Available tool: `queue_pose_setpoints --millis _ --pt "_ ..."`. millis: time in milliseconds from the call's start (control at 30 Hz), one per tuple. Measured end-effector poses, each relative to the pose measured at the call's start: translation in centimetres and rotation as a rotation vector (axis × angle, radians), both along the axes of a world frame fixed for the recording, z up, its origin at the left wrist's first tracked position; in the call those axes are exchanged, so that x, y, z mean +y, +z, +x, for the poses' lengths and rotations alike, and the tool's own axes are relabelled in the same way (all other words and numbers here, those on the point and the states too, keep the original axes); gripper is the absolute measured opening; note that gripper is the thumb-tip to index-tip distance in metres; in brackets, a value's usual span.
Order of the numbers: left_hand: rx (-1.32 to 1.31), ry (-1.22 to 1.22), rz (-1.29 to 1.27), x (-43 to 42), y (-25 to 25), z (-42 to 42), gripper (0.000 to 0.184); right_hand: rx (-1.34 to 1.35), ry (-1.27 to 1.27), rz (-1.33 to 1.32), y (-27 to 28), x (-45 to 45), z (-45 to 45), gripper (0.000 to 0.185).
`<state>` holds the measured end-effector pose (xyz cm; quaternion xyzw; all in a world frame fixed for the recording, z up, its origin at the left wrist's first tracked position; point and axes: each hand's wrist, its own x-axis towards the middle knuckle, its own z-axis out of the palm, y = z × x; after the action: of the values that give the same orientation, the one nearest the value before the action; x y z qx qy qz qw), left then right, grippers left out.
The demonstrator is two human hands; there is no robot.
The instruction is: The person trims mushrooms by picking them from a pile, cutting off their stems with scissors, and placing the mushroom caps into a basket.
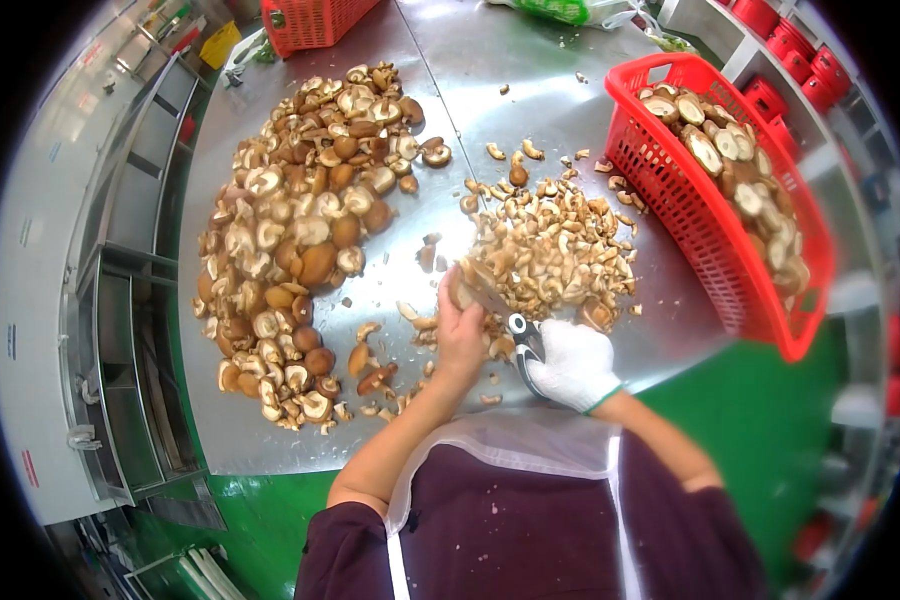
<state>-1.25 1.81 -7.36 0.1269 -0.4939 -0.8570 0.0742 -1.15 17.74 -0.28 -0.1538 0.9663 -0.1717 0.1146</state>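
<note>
My bare left hand (460,330) is closed around a mushroom (462,290) above the metal table. In a white glove, my right hand (572,364) grips scissors (521,340) by their dark and white handles. The blades point up and left to the held mushroom; whether they are parted is hard to make out. Just beyond both hands spreads a heap of cut mushroom stems (555,240). To the left lies a large pile of whole brown mushrooms (310,215), many with pale undersides up.
A red plastic basket (670,180) filled with trimmed mushroom caps (730,150) stands at the table's right. Another red basket (310,25) sits at the far left edge. Loose stem pieces lie on the metal table (510,110). Metal shelving (130,300) stands left.
</note>
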Motion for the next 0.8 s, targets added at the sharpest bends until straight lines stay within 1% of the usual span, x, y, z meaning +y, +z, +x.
queue_pose_setpoints --millis 67,133,200,267,367,467,567,667,767,800 --pt "-0.018 -0.015 0.193 0.2 2.4 0.4 0.056 0.124 0.032 -0.013 -0.3 0.1 0.0 0.03" --pt "0.024 -0.033 -0.13 -0.2 0.4 0.4 0.055 0.164 0.069 0.003 -0.7 0.4 -0.1 0.03" --pt "0.016 -0.036 -0.147 -0.2 -1.0 0.6 0.054 0.195 0.094 0.011 -1.0 0.5 -0.2 0.03" --pt "-0.044 -0.023 0.142 0.2 1.7 0.7 0.051 0.215 0.107 0.012 -1.3 0.6 -0.2 0.03" --pt "-0.003 -0.011 0.087 0.4 0.9 0.5 0.049 0.207 0.104 0.031 -1.1 0.6 -0.6 0.03" --pt "-0.012 -0.003 0.072 0.4 0.8 0.5 0.049 0.142 0.077 0.014 -1.7 0.7 -0.6 0.029" --pt "-0.078 0.0 0.005 -0.2 0.3 0.3 0.043 0.024 0.049 -0.066 -3.2 0.6 -0.5 0.032" --pt "0.001 0.017 0.133 -0.4 0.1 0.1 0.039 -0.143 0.058 -0.249 -4.2 1.4 -0.1 0.039" --pt "-0.068 -0.08 0.185 -1.3 0.0 -0.2 0.036 -0.415 0.02 -0.512 -4.8 2.3 0.1 0.038" --pt "-0.12 -0.097 0.197 -1.5 0.2 -0.2 0.035 -0.45 -0.025 -0.572 -4.6 2.6 0.1 0.034"
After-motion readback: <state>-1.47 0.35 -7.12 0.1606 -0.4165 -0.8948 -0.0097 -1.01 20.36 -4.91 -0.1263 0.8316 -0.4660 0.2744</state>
